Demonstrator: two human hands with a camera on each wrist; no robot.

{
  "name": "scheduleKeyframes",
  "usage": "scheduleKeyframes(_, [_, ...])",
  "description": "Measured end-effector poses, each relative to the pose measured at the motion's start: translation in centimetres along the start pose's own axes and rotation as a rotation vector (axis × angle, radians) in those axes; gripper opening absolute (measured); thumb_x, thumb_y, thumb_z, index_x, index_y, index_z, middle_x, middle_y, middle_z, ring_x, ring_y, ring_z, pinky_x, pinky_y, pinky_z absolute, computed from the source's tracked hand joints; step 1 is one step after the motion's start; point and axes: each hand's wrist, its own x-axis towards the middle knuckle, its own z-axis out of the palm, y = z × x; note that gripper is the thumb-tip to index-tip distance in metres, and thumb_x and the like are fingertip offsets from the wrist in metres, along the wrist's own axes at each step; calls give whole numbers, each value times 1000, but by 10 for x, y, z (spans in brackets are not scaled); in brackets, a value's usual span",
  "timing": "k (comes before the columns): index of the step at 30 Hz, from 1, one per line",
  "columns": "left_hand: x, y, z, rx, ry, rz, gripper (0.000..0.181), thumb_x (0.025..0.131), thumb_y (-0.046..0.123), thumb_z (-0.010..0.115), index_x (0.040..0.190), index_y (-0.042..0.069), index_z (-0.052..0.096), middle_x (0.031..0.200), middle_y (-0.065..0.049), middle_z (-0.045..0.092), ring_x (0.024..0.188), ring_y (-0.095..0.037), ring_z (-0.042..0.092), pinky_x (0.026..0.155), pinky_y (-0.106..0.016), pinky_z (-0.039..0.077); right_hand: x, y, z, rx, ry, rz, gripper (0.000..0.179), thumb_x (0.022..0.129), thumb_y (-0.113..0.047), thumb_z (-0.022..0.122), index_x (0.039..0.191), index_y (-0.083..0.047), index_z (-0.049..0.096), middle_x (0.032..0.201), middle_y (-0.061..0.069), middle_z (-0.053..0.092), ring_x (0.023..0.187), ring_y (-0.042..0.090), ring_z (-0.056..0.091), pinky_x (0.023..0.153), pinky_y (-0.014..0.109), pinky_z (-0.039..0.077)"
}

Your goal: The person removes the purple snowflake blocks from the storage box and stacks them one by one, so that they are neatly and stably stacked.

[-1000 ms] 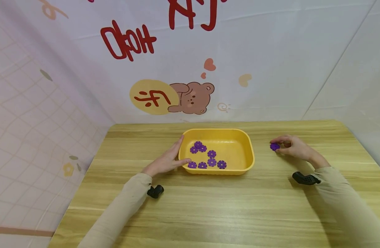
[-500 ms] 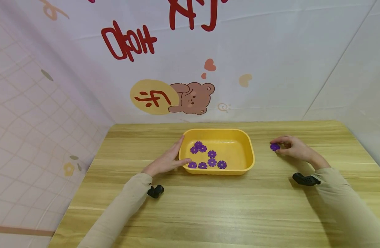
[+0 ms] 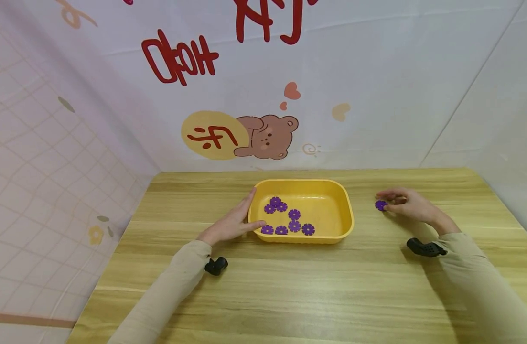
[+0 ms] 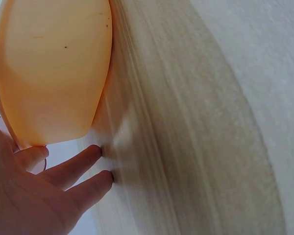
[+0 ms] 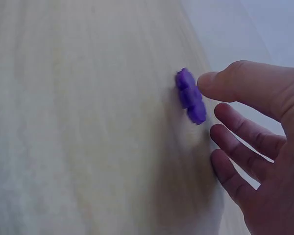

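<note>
Beside the left end of a yellow plastic tray (image 3: 308,239), my left hand (image 3: 229,223) rests with its fingers spread, the thumb over the near rim. In the left wrist view, one finger touches the tray's end wall (image 4: 54,73); two straight fingers stand apart from it. To the right, a purple notched snowflake disc (image 3: 381,205) is beside my right hand (image 3: 411,204). The right wrist view shows the purple piece (image 5: 190,96) edge-on, my thumb (image 5: 218,85) at its side, touching or nearly so. The other visible fingers stand apart from it. My index finger is hidden there.
Several purple discs (image 3: 294,225) lie in the left half of the tray, some overlapping. The wooden table (image 3: 297,291) meets a printed white wall covering (image 3: 375,143) at the back. Each sleeve carries a black wrist device (image 3: 425,247).
My right index finger has lifted slightly away from the purple disc, and a small gap shows between them. My left hand and the tray have stayed put.
</note>
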Motion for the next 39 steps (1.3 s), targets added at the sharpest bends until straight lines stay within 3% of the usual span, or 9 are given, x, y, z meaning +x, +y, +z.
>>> scheduleKeyframes(5, [-1, 0, 1, -17, 1, -3, 97, 95, 46, 59, 155, 14, -10, 160, -6, -2, 145, -24, 7, 116, -41, 11, 6, -6, -2, 7, 13, 8, 38, 91, -2, 65, 125, 11, 56, 120, 28, 57, 102, 19, 58, 78, 15, 49])
scheduleKeyframes(15, [-1, -1, 0, -4, 5, 12, 99, 94, 49, 58, 155, 13, -10, 160, -7, -2, 145, -24, 8, 116, -40, 12, 27, -46, 3, 20, 20, -179, 33, 90, 6, 62, 123, 5, 60, 123, 22, 58, 106, 5, 54, 87, 16, 46])
scheduleKeyframes(20, [-2, -1, 0, -7, 8, 8, 98, 94, 48, 58, 155, 12, -9, 160, -7, -2, 145, -24, 7, 116, -40, 12, 39, -69, 10, 0, -16, -222, 34, 89, 5, 63, 123, -1, 62, 123, 19, 59, 105, 10, 57, 85, 21, 49])
scheduleKeyframes(27, [-2, -2, 1, -2, 9, 11, 97, 95, 47, 58, 155, 11, -9, 160, -7, -3, 145, -24, 8, 116, -40, 12, 55, -91, 19, -55, -81, -247, 30, 92, -4, 65, 121, -2, 64, 120, 11, 63, 105, 27, 59, 86, 43, 52])
scheduleKeyframes(39, [0, -2, 1, 0, 7, 11, 97, 95, 47, 58, 155, 13, -10, 160, -6, -2, 145, -23, 7, 116, -39, 11, 81, -115, 37, -38, -165, -261, 24, 93, -8, 66, 117, -9, 67, 117, 13, 64, 104, 23, 61, 89, 44, 51])
